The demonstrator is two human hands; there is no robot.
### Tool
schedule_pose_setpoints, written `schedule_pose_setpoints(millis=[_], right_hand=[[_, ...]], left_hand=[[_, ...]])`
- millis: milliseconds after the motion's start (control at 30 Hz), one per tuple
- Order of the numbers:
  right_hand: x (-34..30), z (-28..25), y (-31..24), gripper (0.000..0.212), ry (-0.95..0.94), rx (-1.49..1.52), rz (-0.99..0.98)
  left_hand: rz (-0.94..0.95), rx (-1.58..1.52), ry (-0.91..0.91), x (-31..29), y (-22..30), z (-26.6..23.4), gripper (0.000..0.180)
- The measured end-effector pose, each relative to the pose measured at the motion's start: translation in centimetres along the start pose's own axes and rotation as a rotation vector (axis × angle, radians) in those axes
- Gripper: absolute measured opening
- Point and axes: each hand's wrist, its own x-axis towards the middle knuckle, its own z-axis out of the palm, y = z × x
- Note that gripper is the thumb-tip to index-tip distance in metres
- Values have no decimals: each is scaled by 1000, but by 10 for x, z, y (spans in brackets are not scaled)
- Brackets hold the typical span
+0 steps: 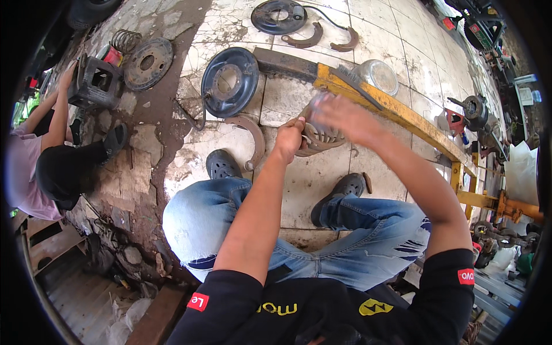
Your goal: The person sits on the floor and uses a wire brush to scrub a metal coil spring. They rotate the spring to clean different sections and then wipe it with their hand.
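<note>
My left hand (pixel 291 137) is closed on a rusty coil spring (pixel 322 142), held above the tiled floor between my feet. Over its upper side is my right hand (pixel 347 118), smeared by motion, so its fingers and anything in them cannot be made out. A curved brake shoe (pixel 253 141) lies on the tiles left of my left hand. Beyond it a black round backing plate (pixel 230 81) leans against a dark beam. A wire brush (pixel 357 86) rests on the yellow metal bar (pixel 391 102) beyond my right hand.
Farther off are another backing plate (pixel 278 17), two brake shoes (pixel 307 38) and a clear round container (pixel 379 77). At left, a person in pink (pixel 35 172) sits near a black plastic stool (pixel 95 83), a rusty disc (pixel 148 63) and another coil spring (pixel 125 41).
</note>
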Motion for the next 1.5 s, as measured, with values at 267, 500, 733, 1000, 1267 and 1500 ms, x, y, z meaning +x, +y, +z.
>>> schedule_pose_setpoints(millis=[267, 500, 733, 1000, 1267, 1500], right_hand=[[-3, 16, -6, 55, 85, -36, 48], [-11, 19, 22, 54, 268, 182, 417], [-21, 24, 35, 50, 180, 218, 487], [-30, 29, 35, 50, 148, 152, 545], [-22, 19, 25, 54, 65, 218, 521], [-6, 23, 4, 47, 292, 262, 256]], left_hand=[[0, 25, 34, -1, -4, 7, 31], [9, 48, 3, -3, -1, 10, 31], [38, 39, 6, -2, -1, 18, 34], [70, 43, -25, 6, -2, 15, 34], [80, 46, 38, 6, -13, 13, 34], [84, 52, 35, 7, -11, 15, 34]])
